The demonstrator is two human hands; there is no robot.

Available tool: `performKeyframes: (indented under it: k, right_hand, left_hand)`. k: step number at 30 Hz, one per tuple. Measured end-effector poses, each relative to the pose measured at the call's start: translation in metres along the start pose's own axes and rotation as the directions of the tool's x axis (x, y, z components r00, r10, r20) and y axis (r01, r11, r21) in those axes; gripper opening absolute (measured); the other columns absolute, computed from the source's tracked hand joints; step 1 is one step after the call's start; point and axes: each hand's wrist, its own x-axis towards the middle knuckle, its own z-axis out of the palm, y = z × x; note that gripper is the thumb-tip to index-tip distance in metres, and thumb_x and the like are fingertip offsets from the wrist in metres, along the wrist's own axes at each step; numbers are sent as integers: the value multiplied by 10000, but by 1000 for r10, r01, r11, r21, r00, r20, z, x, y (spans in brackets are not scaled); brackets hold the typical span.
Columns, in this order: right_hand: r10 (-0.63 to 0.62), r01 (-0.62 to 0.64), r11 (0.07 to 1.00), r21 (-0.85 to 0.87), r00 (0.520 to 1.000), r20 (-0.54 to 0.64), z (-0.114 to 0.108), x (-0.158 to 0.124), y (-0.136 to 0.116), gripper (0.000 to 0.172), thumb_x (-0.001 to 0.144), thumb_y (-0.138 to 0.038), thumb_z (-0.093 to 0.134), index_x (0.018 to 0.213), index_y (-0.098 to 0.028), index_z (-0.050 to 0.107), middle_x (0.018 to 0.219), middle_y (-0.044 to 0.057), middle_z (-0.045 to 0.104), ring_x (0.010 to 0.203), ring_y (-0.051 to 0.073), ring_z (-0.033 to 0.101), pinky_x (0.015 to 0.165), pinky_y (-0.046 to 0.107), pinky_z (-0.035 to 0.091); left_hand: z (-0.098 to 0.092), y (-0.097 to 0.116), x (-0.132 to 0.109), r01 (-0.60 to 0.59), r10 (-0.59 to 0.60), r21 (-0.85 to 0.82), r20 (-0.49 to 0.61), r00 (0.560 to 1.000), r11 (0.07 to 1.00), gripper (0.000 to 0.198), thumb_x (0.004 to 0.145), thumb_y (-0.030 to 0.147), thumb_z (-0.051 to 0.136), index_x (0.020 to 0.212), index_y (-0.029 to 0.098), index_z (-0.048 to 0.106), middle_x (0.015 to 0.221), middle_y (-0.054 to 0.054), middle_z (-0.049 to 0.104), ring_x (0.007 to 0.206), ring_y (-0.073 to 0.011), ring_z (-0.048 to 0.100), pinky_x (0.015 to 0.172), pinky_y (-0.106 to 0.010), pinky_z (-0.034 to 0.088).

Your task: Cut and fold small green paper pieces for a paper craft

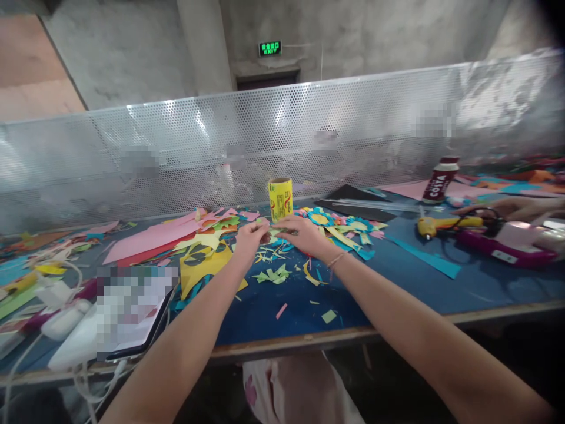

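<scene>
left hand (255,237) and right hand (301,232) sit near each other, fingers curled, can't tell if pinching anything; yellow printed tube (281,199) stands upright on worktop (260,321) just behind, green paper scraps (272,274) in front.

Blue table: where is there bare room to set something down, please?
Widest: between the right forearm, teal strip and front edge. Smaller: between the left forearm and pink scrap. Crowded: around the yellow roll, by paper scraps; at left, by white cables.
</scene>
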Motion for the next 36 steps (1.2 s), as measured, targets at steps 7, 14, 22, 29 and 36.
performKeyframes:
  k: [7,14,22,29,36]
  right_hand:
    - [167,-167,983,69,986,7,3,2,-1,214,798,-281,510,711,-166,668,700,31,641,667,131,579,626,249,454]
    - [417,-389,870,303,908,-32,6,2,-2,119,714,-268,530,705,-164,586,597,-19,574,562,119,561,577,248,466]
    - [505,-436,713,549,862,29,10,3,4,126,615,-260,609,688,-160,580,634,-10,599,587,111,564,609,254,497]
    - [549,-456,603,655,833,76,13,2,7,177,586,-247,639,745,-168,637,668,2,639,577,103,568,596,248,505]
    - [594,-457,526,717,801,76,14,2,2,112,566,-205,621,667,-162,642,658,15,641,573,106,578,627,264,514]
  left_hand:
    - [2,-3,-2,-55,53,20,77,996,998,312,642,436,652,720,136,610,636,-16,593,584,-103,547,643,-267,467]
    - [3,-4,-3,-46,49,-24,144,988,999,274,578,276,708,796,136,619,765,-34,641,694,-120,590,742,-298,483]
    - [4,-1,-3,31,-16,-131,114,993,991,230,551,171,659,774,130,618,783,-45,651,700,-124,594,724,-291,489]
    - [4,2,-5,51,-44,-168,43,998,984,137,530,145,646,655,145,589,665,5,595,631,-102,564,687,-285,493]
    - [4,3,-5,44,-34,-165,63,997,985,89,542,139,614,631,141,616,649,-5,609,631,-111,580,717,-303,497]
